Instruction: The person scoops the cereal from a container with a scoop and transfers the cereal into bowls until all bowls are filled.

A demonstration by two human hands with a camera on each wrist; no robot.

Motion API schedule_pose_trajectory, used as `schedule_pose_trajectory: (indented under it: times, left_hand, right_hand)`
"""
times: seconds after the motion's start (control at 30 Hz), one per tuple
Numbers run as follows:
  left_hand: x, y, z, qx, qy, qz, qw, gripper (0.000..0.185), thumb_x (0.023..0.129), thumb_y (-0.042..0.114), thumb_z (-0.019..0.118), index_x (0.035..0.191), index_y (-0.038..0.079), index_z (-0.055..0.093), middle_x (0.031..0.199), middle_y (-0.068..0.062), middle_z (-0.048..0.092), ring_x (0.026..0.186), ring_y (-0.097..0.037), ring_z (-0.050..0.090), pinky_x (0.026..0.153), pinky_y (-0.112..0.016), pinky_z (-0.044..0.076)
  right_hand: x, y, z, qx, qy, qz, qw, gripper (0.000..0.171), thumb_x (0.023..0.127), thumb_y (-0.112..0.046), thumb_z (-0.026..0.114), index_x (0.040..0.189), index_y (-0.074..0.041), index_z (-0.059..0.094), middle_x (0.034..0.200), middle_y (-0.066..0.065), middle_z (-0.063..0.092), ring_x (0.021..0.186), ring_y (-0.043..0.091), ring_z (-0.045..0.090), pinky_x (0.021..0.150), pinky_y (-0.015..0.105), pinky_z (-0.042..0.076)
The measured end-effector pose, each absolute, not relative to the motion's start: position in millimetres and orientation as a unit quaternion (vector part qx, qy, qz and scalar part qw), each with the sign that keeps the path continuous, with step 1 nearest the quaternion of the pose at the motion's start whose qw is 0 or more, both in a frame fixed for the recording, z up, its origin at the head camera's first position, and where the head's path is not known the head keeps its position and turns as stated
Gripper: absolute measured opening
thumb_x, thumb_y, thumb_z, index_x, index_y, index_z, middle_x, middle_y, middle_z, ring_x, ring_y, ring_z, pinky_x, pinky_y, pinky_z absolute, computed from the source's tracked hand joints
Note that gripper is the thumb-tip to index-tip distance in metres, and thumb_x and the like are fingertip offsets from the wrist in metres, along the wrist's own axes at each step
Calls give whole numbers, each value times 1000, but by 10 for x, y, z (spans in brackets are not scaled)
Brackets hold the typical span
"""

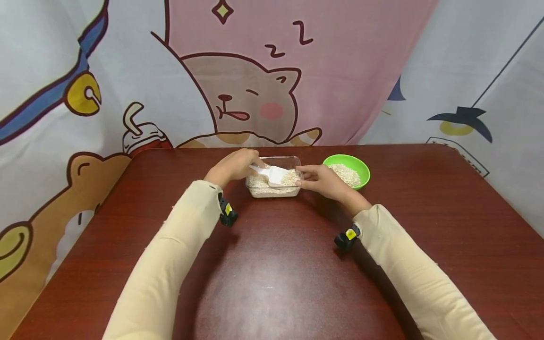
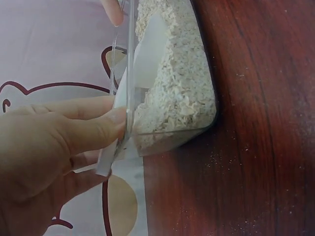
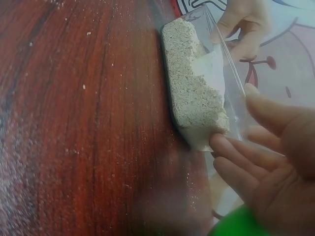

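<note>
A clear plastic container point(image 1: 274, 192), filled with pale oat flakes point(image 2: 184, 73), sits near the far edge of the table. My left hand point(image 1: 237, 165) pinches the handle of a white scoop point(image 1: 278, 175) over the container's left side. In the left wrist view, the thumb and fingers meet on that handle close to the rim, and the scoop's bowl lies in the oats. My right hand point(image 1: 324, 181) holds the container's right end. Its fingertips point(image 3: 222, 143) touch the outer wall, with another digit up at the rim.
Just right of the container, a green bowl point(image 1: 361, 168) holds more oat flakes; my right hand overlaps its near-left side in the head view. Small crumbs dot the dark red-brown table point(image 1: 272, 264). Behind the table hangs a curtain point(image 1: 340, 71) with cartoon animals.
</note>
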State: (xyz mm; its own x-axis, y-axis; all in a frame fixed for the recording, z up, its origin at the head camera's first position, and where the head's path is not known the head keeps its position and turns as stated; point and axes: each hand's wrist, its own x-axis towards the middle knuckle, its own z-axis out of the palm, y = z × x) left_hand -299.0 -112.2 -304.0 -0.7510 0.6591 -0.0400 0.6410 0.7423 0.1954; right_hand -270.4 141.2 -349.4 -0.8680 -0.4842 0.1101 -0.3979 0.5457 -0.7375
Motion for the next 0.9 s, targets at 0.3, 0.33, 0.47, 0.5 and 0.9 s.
schedule_pose_trajectory:
  times: [0.3,0.33,0.47,0.5,0.9]
  left_hand:
    - [-2923,-1132,-3086,352,930,96,41,24,82,6,66,106,3,68,105,-13,58,99,-30,52,89,-37,40]
    - [-2914,-1136,-3096,349,931,98,37,25,82,6,66,107,4,68,105,-12,58,100,-30,52,89,-37,39]
    - [-2889,-1160,-3138,347,931,110,16,26,83,6,65,108,5,68,101,-10,57,98,-28,51,87,-36,39]
    - [-2888,-1167,-3151,348,931,111,11,26,83,7,65,109,5,68,99,-10,57,97,-28,51,86,-36,40]
    - [-2904,-1252,-3181,346,925,154,-18,27,83,9,66,109,6,68,89,-8,57,87,-25,50,80,-36,38]
  right_hand:
    - [-2694,1426,-3484,-251,878,-404,47,48,84,-9,66,125,10,50,109,26,60,96,34,60,85,43,46]
    - [-2692,1427,-3487,-251,878,-405,47,48,84,-9,66,125,10,50,109,26,60,96,34,60,85,43,46]
    - [-2692,1426,-3507,-252,875,-410,47,48,84,-9,66,125,10,49,110,26,59,97,35,60,86,44,46]
    - [-2693,1424,-3513,-251,875,-411,48,48,84,-9,65,125,10,49,111,26,59,97,35,59,86,44,45]
    - [-2691,1410,-3513,-254,872,-415,43,48,85,-9,65,126,10,49,107,26,61,95,35,60,85,43,46]
